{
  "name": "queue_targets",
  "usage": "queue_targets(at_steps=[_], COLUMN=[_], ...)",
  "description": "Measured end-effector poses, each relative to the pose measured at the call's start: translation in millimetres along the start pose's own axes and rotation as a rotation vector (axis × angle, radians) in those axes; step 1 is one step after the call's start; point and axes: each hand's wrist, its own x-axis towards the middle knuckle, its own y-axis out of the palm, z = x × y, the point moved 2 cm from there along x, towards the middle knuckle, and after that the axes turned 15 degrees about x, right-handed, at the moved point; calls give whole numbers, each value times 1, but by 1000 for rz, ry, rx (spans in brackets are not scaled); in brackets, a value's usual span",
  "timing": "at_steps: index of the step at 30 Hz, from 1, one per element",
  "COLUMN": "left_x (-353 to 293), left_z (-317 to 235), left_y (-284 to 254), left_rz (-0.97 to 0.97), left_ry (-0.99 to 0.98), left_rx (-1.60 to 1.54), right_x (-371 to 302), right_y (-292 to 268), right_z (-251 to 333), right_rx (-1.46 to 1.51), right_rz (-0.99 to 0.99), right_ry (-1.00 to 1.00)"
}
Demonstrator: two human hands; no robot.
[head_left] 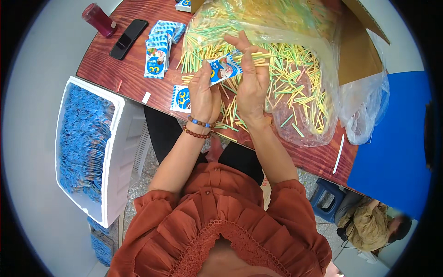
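Above the table's near edge, my left hand (202, 94) is closed on the left end of a small blue-and-white printed packet (226, 68). My right hand (251, 85) is at the packet's other end, pinching a few thin yellow sticks (260, 56) that lie at its mouth. How far they reach inside cannot be seen. Under both hands spreads a big heap of thin yellow and green sticks (295, 87), partly within a clear plastic bag (318, 46). Another packet (180, 99) lies flat beside my left wrist, and several more packets (157, 57) are stacked farther left.
A black phone (129, 39) and a red-filled jar (100, 21) stand at the table's far left. Left of the table is a white foam box (117, 108) full of blue packets. A cardboard box (357, 55) and blue surface (392, 138) are right; a person (369, 225) sits lower right.
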Motion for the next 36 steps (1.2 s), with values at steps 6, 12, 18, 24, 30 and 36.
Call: queue_targets(at_steps=[6, 12, 18, 24, 30, 36], left_x=[0, 10, 15, 10, 9, 15], left_z=[6, 14, 12, -16, -57, -81], left_y=[3, -9, -22, -39, -91, -130], left_rz=[-8, 64, 88, -102, -472, -480], left_ry=[-89, -185, -138, 20, 392, 329], left_rx=[-97, -328, -371, -231, 102, 582], right_x=[-2, 7, 0, 3, 42, 43], right_y=[-2, -7, -9, 8, 45, 70], right_z=[-2, -2, -15, -37, -96, -159], right_rx=[-90, 94, -594, -182, -393, -795], right_rz=[-5, -92, 91, 26, 301, 478], right_ry=[133, 216, 356, 483, 533, 356])
